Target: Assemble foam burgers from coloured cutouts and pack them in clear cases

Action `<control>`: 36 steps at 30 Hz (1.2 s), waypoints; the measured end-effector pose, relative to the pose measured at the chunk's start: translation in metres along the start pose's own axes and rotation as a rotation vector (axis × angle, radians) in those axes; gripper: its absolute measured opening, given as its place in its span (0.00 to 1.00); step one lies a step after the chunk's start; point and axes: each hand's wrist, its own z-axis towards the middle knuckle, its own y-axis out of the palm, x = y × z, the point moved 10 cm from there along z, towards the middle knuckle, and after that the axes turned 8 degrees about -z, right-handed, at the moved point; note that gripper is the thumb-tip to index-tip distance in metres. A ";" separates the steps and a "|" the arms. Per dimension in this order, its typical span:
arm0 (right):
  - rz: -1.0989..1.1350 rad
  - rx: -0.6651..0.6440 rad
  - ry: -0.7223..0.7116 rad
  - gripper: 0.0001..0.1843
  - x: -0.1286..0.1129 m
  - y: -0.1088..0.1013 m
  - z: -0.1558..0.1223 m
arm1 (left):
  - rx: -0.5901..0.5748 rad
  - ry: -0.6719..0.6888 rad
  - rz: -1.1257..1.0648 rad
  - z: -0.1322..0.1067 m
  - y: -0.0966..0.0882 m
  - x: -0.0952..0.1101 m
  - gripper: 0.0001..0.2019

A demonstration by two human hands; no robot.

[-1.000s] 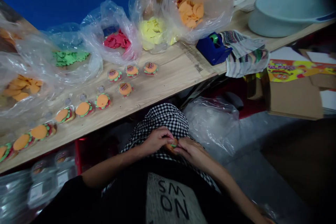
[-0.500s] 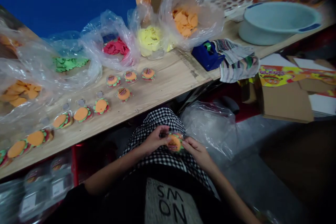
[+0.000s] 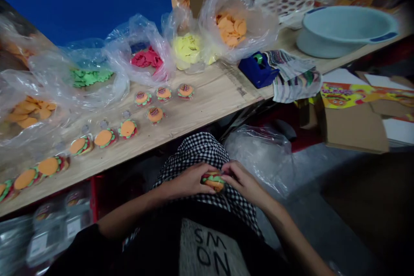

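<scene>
A small foam burger (image 3: 213, 181) with orange bun and green lettuce layers sits between my hands, above my checked cloth lap (image 3: 203, 151). My left hand (image 3: 189, 180) grips its left side, and my right hand (image 3: 244, 182) pinches its right side with the fingertips. Its underside is hidden. Several similar burgers (image 3: 127, 129) stand in rows on the wooden table (image 3: 197, 116) ahead of me. Behind them, plastic bags hold orange (image 3: 231, 26), yellow (image 3: 186, 51), red (image 3: 145, 59) and green (image 3: 90, 77) foam pieces.
A blue tape dispenser (image 3: 258, 70) and printed wrappers (image 3: 296, 78) lie on the table, beside a pale blue basin (image 3: 344, 32). A cardboard box (image 3: 354, 127) stands to the right, and a transparent plastic bag (image 3: 258, 159) sits below the table edge.
The foam burger has turned in my fingers, its labelled top no longer facing up and its green layer now showing. My hands have closed in around it.
</scene>
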 end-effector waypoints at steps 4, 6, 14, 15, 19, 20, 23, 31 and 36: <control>-0.037 -0.083 -0.034 0.07 -0.011 0.011 0.001 | 0.057 0.066 0.061 0.003 -0.002 -0.002 0.14; -0.056 -0.088 -0.038 0.08 -0.010 0.016 -0.001 | 0.119 0.114 0.111 0.005 -0.009 -0.003 0.11; -0.049 -0.044 -0.014 0.08 0.001 0.031 -0.011 | 0.120 0.144 0.185 0.012 -0.003 -0.013 0.09; -0.045 -0.039 -0.022 0.09 0.001 0.033 -0.012 | 0.120 0.136 0.188 0.012 0.000 -0.015 0.09; -0.020 -0.044 -0.041 0.11 0.002 0.041 -0.015 | 0.121 0.078 0.187 0.011 0.007 -0.028 0.06; -0.011 -0.048 -0.039 0.11 0.003 0.042 -0.015 | 0.121 0.058 0.184 0.011 0.007 -0.031 0.06; 0.026 -0.049 -0.013 0.12 0.008 0.042 -0.012 | 0.113 0.015 0.167 0.014 0.005 -0.033 0.06; 0.293 0.017 0.178 0.14 0.037 0.030 0.011 | -0.029 -0.014 0.076 0.027 -0.001 -0.024 0.26; 0.549 0.205 0.321 0.19 0.047 0.003 0.025 | 0.048 -0.208 -0.526 0.038 -0.016 -0.042 0.36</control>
